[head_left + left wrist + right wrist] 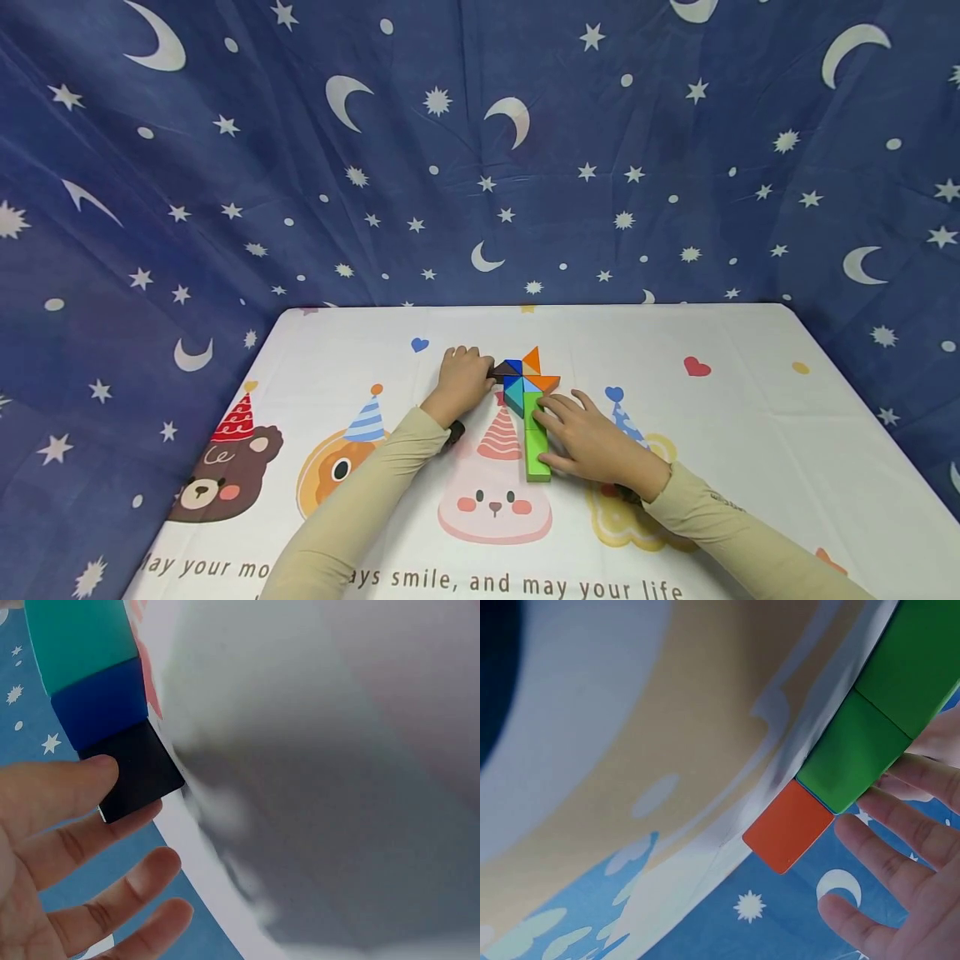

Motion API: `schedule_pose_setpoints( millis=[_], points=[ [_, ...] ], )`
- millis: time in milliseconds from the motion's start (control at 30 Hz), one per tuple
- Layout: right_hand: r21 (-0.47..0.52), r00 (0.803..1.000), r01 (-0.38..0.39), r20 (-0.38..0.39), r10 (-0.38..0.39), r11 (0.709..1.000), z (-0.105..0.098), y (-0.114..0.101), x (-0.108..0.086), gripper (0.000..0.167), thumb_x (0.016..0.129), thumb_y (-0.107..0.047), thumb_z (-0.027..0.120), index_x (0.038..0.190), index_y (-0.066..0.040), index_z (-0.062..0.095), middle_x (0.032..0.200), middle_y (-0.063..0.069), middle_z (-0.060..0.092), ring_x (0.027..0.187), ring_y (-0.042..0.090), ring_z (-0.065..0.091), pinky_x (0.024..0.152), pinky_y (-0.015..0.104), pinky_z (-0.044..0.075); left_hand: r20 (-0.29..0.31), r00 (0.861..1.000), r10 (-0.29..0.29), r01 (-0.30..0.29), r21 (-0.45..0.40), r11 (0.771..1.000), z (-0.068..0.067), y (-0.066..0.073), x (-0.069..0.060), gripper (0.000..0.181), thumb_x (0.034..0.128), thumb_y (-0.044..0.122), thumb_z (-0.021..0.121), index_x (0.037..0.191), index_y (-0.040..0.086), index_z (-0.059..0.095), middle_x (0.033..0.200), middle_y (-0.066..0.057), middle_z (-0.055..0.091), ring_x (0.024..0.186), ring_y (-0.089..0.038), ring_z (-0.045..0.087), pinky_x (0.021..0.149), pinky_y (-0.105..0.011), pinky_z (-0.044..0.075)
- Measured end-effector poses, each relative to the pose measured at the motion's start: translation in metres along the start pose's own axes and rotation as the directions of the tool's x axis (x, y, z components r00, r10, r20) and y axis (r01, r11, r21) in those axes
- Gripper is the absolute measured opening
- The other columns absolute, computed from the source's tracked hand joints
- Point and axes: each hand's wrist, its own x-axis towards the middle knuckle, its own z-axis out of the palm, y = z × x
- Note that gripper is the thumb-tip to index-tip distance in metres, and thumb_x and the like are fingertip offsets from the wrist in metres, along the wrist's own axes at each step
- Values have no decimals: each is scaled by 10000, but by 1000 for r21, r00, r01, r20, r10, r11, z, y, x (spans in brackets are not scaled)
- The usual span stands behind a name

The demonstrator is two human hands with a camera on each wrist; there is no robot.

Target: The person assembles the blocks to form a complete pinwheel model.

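Wooden blocks lie in a pinwheel shape on the table: a dark brown-black triangular block (500, 372), a blue one (514, 364), a teal one (513, 395), a light-blue one (530, 386) and orange blocks (532, 362). Below it, two green blocks (536, 457) stand end to end like a stem. My left hand (461, 383) pinches the dark block (142, 776) between thumb and forefinger, its other fingers loose. Resting along the right side of the green blocks (851, 754), my right hand (592, 437) touches them with extended fingers. An orange block (789, 826) adjoins their far end.
A white printed tablecloth (645, 333) with cartoon animals and lettering covers the table. Behind and to the left hangs a dark-blue curtain (420, 258) with moons and stars. A dark strap (454, 433) sits at the left wrist.
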Motion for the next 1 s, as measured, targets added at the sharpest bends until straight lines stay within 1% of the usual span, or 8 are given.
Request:
schedule_pose_setpoints(
  millis=[33,100,267,500,767,1000],
  points=[
    [1,1000,-1,2,1,1000,0,0,0,595,866,-497,568,1281,-73,531,1325,148,521,1238,320,491,1015,574,360,24,1000,-12,12,-11,1000,-8,4,-3,227,856,272,667,1006,105,698,947,-106,663,945,-289,587,932,-450,408],
    [3,1000,-2,5,2,1000,0,0,0,593,868,-496,566,1282,-73,530,1326,149,520,1239,321,490,1016,575,359,21,1000,-8,8,-3,1000,-8,4,-3,229,863,283,659,1013,115,699,950,-99,664,948,-285,588,936,-453,409],
    [4,1000,-2,-1,2,1000,0,0,0,597,867,-494,569,1285,-70,529,1328,151,520,1240,322,489,1019,575,357,12,1000,-3,3,32,999,-8,5,-4,234,871,299,648,1032,136,695,961,-81,665,956,-272,591,935,-444,413],
    [0,1000,-4,-3,4,1000,0,0,0,599,868,-500,563,1290,-76,525,1332,147,516,1245,315,485,1023,571,355,29,1000,-9,8,22,1000,-9,5,-4,249,875,291,643,1066,137,686,977,-87,667,970,-275,590,953,-458,406],
    [-16,1000,-5,4,5,1000,0,0,1,606,868,-507,559,1292,-76,526,1334,144,516,1244,313,488,1023,566,358,28,1000,-5,5,25,1000,-5,3,-4,260,876,298,640,1074,135,682,986,-89,671,969,-276,596,945,-449,411],
    [-18,1000,4,-12,-4,1000,0,0,1,598,867,-502,564,1283,-74,533,1324,143,523,1237,311,494,1011,566,368,27,1000,-5,4,25,1000,-4,3,-4,280,877,303,637,1084,119,675,993,-94,670,963,-275,596,936,-442,415]
  ],
)
